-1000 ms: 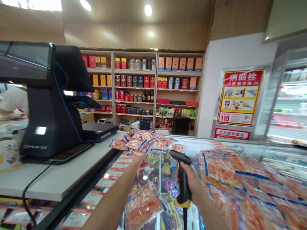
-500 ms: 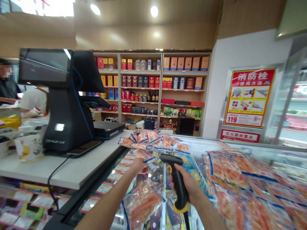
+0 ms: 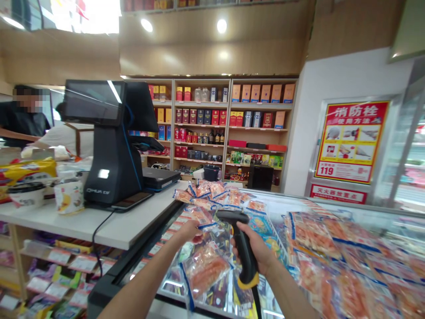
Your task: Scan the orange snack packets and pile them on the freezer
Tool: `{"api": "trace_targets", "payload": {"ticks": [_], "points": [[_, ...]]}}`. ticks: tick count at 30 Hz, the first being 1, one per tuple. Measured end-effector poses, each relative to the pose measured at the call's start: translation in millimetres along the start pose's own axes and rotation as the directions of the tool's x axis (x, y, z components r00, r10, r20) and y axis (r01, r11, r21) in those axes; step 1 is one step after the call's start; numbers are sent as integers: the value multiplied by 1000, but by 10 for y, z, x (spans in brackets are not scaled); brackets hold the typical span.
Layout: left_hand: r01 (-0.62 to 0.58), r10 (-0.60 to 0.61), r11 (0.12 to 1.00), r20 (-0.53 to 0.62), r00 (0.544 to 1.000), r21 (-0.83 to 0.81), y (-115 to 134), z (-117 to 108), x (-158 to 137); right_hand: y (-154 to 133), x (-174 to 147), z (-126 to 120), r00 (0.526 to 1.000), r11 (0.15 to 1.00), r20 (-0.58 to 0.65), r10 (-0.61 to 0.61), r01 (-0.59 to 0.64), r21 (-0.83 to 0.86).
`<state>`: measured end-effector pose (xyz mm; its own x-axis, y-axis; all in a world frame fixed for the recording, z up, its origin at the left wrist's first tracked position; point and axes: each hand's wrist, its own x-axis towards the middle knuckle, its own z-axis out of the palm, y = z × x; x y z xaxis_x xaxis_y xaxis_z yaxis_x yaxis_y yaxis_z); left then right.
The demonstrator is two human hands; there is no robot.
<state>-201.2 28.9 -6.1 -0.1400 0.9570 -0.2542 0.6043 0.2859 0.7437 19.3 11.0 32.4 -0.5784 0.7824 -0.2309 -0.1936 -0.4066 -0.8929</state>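
A black barcode scanner point(image 3: 245, 253) with a yellow base and a trailing cable is gripped by my right hand point(image 3: 260, 250), its head pointing left. My left hand point(image 3: 188, 231) pinches the blue edge of a clear food packet point(image 3: 198, 214) with orange contents, just left of the scanner's head. Another such packet point(image 3: 207, 270) lies on the glass freezer top below my hands. Beyond them sits a pile of similar packets point(image 3: 215, 190). Many more packets point(image 3: 314, 235) spread over the right side.
A black checkout terminal point(image 3: 111, 155) stands on the white counter point(image 3: 139, 221) at left, beside a paper cup point(image 3: 69, 197). Snack shelves point(image 3: 63, 266) sit below. Two people point(image 3: 28, 115) are behind the terminal. Shelves of boxes point(image 3: 202, 116) line the back wall.
The view has shifted left and slightly up, so the terminal and counter appear further right. Both hands keep their holds on the packet and the scanner.
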Motion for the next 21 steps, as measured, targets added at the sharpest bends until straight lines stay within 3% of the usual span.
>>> {"api": "trace_targets", "payload": {"ticks": [8, 12, 21], "points": [[-88, 82, 990, 63, 995, 109, -31, -58, -179, -152, 70, -35, 968, 971, -139, -208, 187, -151], [-161, 146, 975, 100, 984, 157, 52, -20, -282, -196, 184, -196, 925, 938, -211, -316, 271, -216], [-271, 241, 932, 148, 959, 240, 344, 251, -286, -328, 207, -630, 791, 910, -455, -408, 315, -269]]}}
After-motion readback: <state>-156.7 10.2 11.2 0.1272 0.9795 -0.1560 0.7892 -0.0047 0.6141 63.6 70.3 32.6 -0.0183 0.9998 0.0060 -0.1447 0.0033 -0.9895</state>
